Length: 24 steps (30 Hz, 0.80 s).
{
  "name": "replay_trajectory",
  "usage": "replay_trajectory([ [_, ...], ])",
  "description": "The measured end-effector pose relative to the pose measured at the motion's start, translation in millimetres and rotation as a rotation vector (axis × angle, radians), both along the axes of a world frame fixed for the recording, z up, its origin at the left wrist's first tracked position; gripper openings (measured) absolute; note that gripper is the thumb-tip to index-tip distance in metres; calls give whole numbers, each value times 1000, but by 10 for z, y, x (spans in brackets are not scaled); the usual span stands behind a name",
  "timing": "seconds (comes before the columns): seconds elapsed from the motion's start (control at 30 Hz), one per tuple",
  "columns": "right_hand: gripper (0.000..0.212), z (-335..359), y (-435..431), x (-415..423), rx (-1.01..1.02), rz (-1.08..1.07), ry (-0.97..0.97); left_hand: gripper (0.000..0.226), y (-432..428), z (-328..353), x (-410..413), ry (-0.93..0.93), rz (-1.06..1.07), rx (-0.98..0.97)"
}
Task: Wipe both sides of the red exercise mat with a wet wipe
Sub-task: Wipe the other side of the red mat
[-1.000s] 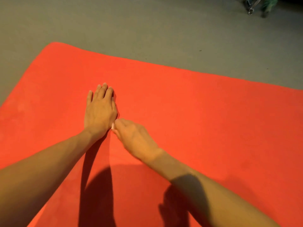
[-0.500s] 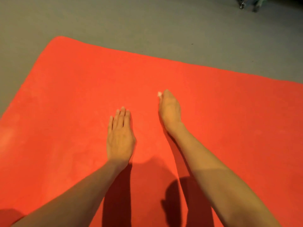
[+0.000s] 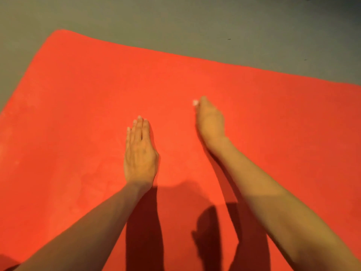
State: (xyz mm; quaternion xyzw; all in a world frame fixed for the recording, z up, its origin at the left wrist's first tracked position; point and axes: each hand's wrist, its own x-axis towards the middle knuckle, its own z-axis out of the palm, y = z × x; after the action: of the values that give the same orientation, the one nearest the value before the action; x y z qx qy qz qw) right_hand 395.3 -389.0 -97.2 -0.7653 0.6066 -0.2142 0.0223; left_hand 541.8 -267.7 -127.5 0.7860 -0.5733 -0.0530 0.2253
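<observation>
The red exercise mat [image 3: 82, 118] lies flat on the floor and fills most of the view, its far left corner rounded. My left hand [image 3: 140, 151] rests palm down on the mat with fingers straight and together. To its right, my right hand [image 3: 210, 120] lies on the mat with its fingers curled over a wet wipe [image 3: 195, 102]. Only a small white bit of the wipe shows at the fingertips; the rest is hidden under the hand.
Grey floor [image 3: 175, 22] runs beyond the mat's far edge and past its left side. Shadows of my arms fall across the near part of the mat. Faint pale smudges mark the mat's left portion.
My right hand swept the wipe from beside my left hand out to the right and farther away. My left hand shifted right and nearer, staying flat on the mat.
</observation>
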Motion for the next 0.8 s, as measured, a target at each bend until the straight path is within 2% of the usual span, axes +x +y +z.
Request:
replay_trajectory([
  [0.03,10,-21,266,158,-52,157,-4,64,4,-6,10,10,-2,-4],
  [0.1,24,-121,862,331,-97,484,19,62,9,-15,30,27,-25,-9],
  [0.17,25,-159,1055,183,-17,659,55,68,10,-13,31,31,-46,9],
  [0.2,22,-139,944,48,-30,680,73,67,8,-6,33,32,-38,7],
  [0.23,20,-122,763,-104,-76,618,109,65,-2,1,34,33,-25,1],
  [0.3,13,-70,271,-483,-113,255,161,68,-19,7,34,20,-8,0],
  [0.37,26,46,-83,-822,25,-100,172,70,-23,0,39,6,-8,2],
  [0.43,31,2,-139,-859,50,-249,130,69,-20,0,34,7,-13,4],
  [0.47,27,2,-50,-750,32,-224,139,68,-22,0,31,6,-17,4],
  [0.5,19,-35,118,-587,-41,-95,134,68,-23,-1,30,4,-21,8],
  [0.57,16,-70,706,-207,-130,275,98,68,-26,-10,28,1,-17,8],
  [0.63,10,-123,1227,-86,-54,623,91,60,-35,-7,25,10,-5,-2],
  [0.67,13,-119,1292,-143,-16,742,78,57,-37,-8,24,11,-1,-8],
  [0.73,15,-77,1069,-414,-35,770,111,54,-43,-8,24,9,-4,-8],
  [0.77,17,-54,843,-594,-74,658,127,54,-45,-7,26,7,-5,-9],
  [0.8,16,-33,572,-807,-104,457,142,54,-44,-3,30,2,-6,-13],
])
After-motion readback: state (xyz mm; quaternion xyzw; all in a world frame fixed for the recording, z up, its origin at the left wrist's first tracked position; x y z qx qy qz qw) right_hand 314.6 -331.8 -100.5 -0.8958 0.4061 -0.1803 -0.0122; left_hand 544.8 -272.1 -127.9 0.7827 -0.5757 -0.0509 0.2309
